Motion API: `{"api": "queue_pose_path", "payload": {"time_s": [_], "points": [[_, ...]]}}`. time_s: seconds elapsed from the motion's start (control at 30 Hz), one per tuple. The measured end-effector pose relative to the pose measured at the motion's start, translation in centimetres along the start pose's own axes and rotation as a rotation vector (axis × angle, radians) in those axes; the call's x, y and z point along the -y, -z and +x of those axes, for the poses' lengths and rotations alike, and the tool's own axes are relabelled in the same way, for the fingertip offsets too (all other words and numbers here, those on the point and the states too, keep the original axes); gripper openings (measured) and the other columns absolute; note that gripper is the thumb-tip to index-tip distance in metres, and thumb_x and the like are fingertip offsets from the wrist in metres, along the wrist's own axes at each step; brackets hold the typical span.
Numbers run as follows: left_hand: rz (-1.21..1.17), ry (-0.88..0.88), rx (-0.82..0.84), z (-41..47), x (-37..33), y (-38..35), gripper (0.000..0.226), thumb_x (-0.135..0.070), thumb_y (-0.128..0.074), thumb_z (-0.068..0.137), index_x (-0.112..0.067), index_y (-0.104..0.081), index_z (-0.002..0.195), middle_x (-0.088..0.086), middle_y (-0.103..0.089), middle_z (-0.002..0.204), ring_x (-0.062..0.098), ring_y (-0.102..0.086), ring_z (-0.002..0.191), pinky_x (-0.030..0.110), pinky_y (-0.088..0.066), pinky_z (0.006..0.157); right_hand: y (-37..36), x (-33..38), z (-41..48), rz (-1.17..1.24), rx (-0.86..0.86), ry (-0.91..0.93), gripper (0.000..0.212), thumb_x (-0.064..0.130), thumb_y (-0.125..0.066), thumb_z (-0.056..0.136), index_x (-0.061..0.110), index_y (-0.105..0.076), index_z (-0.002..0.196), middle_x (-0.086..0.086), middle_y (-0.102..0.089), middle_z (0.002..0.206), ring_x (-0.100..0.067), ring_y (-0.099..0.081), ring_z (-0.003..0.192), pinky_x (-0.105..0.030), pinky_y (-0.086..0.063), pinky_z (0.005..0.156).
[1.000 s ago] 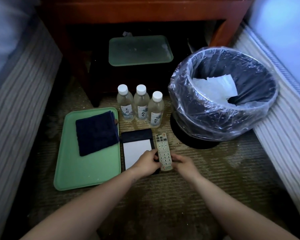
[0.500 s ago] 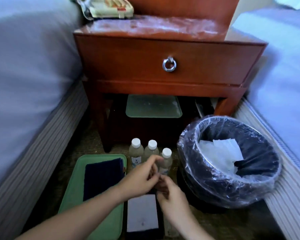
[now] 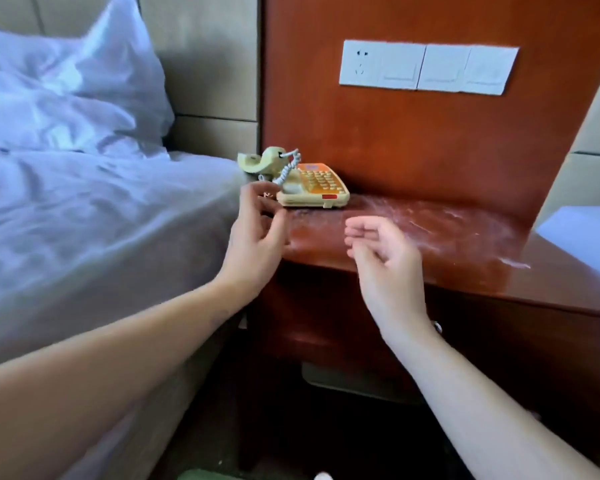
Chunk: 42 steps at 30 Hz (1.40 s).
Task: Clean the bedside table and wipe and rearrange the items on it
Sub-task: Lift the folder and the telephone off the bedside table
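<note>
The red-brown wooden bedside table [image 3: 465,233] has a dusty, smeared top. At its back left corner sits a cream and orange telephone [image 3: 312,183], its handset off the cradle on a coiled cord. My left hand [image 3: 257,237] hovers just in front of the telephone at the table's left edge, fingers loosely curled and holding nothing. My right hand [image 3: 385,261] floats above the table's front edge, fingers relaxed and empty. Neither hand touches the telephone or the table top.
A bed with white sheets and a pillow [image 3: 84,202] lies at the left, touching the table. White wall switches and a socket [image 3: 426,67] sit on the wood panel behind. A green tray's corner [image 3: 198,475] and a bottle cap [image 3: 323,476] show on the floor.
My view has swung up from the floor to the table top. Both hands let go of the remote on the floor and rose in front of the table, empty.
</note>
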<state>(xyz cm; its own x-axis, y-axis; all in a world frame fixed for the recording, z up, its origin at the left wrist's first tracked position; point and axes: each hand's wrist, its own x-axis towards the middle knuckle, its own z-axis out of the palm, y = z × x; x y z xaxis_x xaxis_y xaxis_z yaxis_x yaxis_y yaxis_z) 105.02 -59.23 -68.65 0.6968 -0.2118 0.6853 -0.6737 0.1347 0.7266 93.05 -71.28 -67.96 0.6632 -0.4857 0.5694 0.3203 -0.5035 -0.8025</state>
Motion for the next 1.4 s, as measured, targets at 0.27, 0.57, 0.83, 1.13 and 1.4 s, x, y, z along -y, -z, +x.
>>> {"api": "queue_pose_path", "payload": {"time_s": [0.27, 0.57, 0.83, 1.13, 1.4], "points": [[0.123, 0.5, -0.109, 13.4, 5.0, 0.9, 0.026, -0.019, -0.046, 0.091, -0.018, -0.045, 0.118, 0.006, -0.058, 0.101, 0.023, -0.055, 0.091, 0.037, -0.049, 0.095, -4.9, -4.0, 15.9, -0.218, -0.11, -0.063, 0.029, 0.018, -0.052, 0.094, 0.02, -0.061, 0.121, 0.0, -0.06, 0.125, -0.013, -0.056, 0.117, -0.02, -0.041, 0.089], [-0.079, 1.023, -0.04, 20.5, 9.1, 1.2, 0.028, -0.042, -0.05, 0.09, -0.017, -0.043, 0.079, 0.008, -0.046, 0.075, 0.019, -0.046, 0.064, 0.023, -0.042, 0.056, -5.1, -7.0, 18.7, -0.594, 0.136, -0.163, 0.043, 0.039, -0.041, 0.103, 0.018, -0.046, 0.14, -0.008, -0.055, 0.136, -0.029, -0.034, 0.134, -0.038, -0.033, 0.107], [-0.131, 0.943, -0.234, 22.9, 9.6, -0.8, 0.01, -0.021, -0.043, 0.091, -0.018, -0.052, 0.09, 0.004, -0.059, 0.099, 0.019, -0.059, 0.085, 0.03, -0.052, 0.087, -5.0, -7.6, 18.7, -0.596, 0.255, -0.227, 0.05, 0.047, -0.036, 0.102, 0.022, -0.038, 0.146, -0.005, -0.055, 0.135, -0.024, -0.024, 0.14, -0.037, -0.033, 0.107], [0.626, 0.622, 0.125, 26.0, 5.5, 2.2, 0.017, -0.009, -0.042, 0.097, -0.008, -0.052, 0.083, 0.009, -0.045, 0.081, 0.024, -0.043, 0.072, 0.027, -0.033, 0.055, -5.1, -7.7, 18.8, -0.541, 0.257, -0.23, 0.05, 0.046, -0.036, 0.102, 0.021, -0.036, 0.146, -0.005, -0.055, 0.136, -0.025, -0.024, 0.141, -0.037, -0.034, 0.106], [0.897, 0.601, 0.589, 25.2, 4.4, -3.0, 0.015, -0.001, -0.039, 0.089, -0.006, -0.052, 0.089, 0.008, -0.05, 0.077, 0.018, -0.045, 0.056, 0.021, -0.036, 0.046, -5.0, -8.0, 18.9, -0.468, 0.251, -0.248, 0.051, 0.046, -0.035, 0.102, 0.021, -0.036, 0.146, -0.002, -0.058, 0.133, -0.023, -0.023, 0.14, -0.038, -0.034, 0.106]]}}
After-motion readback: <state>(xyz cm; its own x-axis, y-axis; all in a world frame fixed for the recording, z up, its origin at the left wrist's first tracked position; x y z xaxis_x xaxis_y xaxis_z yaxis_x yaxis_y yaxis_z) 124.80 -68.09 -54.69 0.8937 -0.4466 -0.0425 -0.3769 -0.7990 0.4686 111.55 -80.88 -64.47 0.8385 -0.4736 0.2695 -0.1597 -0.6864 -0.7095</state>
